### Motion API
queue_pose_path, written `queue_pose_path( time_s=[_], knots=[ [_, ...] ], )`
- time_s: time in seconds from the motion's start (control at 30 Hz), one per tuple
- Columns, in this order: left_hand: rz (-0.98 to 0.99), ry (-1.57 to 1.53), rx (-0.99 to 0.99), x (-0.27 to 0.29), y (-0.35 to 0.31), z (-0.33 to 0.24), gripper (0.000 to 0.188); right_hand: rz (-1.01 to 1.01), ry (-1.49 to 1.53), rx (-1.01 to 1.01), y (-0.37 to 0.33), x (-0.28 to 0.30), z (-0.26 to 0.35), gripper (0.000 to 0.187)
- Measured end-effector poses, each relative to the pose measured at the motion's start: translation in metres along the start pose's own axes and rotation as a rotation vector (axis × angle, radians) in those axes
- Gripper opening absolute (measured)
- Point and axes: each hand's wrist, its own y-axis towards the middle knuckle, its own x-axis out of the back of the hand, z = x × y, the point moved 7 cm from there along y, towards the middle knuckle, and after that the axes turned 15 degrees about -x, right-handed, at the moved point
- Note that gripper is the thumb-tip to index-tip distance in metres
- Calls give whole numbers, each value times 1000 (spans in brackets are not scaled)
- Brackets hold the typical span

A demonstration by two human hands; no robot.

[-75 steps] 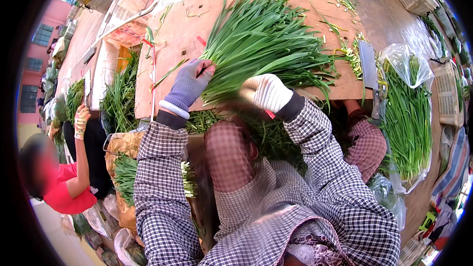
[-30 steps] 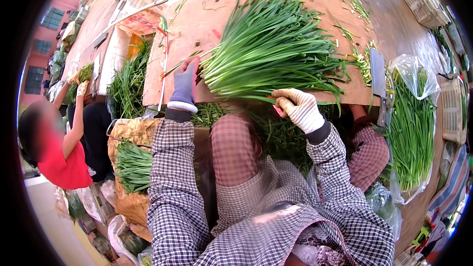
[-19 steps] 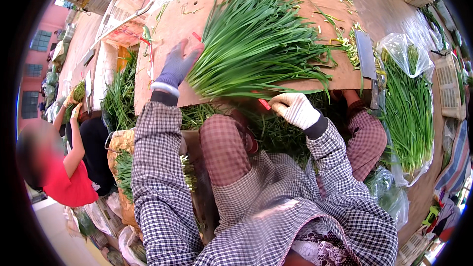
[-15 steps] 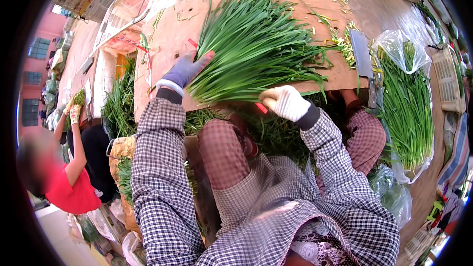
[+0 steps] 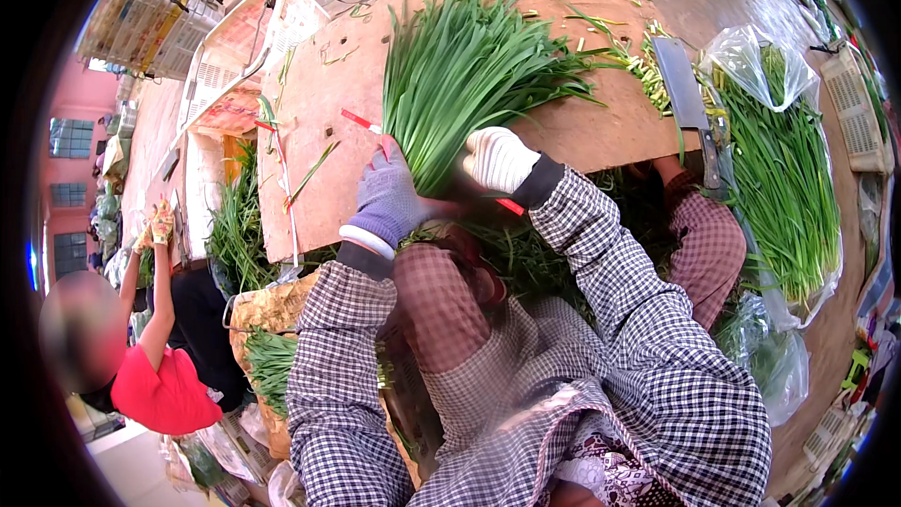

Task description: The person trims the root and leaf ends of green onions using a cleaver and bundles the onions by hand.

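Observation:
A fan-shaped bunch of garlic chives (image 5: 474, 75) lies on a wooden board (image 5: 324, 169), narrowed at its near end. Wrapped round the left side of that end is my left hand (image 5: 389, 190), in a purple-grey glove; its thumb is blurred. My right hand (image 5: 502, 160), in a white knit glove, is closed at the bunch's right edge; whatever its fingers may hold is hidden. Red-ended strips show on both sides: one strip (image 5: 361, 121) on the board by my left hand, another red end (image 5: 511, 207) below my right wrist.
A cleaver (image 5: 683, 89) lies at the board's right edge, beside cut trimmings (image 5: 654, 70). Farther right, more chives (image 5: 784, 197) lie on plastic. Loose greens (image 5: 535, 253) hang below the board near my knees. At left, a person in red (image 5: 169, 390) works with gloved hands.
My left hand has moved nearer and closed round the chives' near end. My right hand has moved left and up against the bunch, which is now narrower and gathered.

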Motion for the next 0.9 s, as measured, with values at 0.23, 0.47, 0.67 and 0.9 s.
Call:
queue_pose_path(
  time_s=[0.23,0.47,0.67,0.9],
  knots=[
    [-38,-3,33,-5,-1,10,116,0,330,-202,-44,44,-18,20],
    [-78,-47,21,-2,0,10,107,302,417,-619,-114,22,-47,37],
    [-66,-56,24,-1,1,16,102,282,750,-683,-102,-10,-13,17],
    [6,60,-157,-11,-7,13,109,319,929,-667,-90,11,26,19]
  ],
)
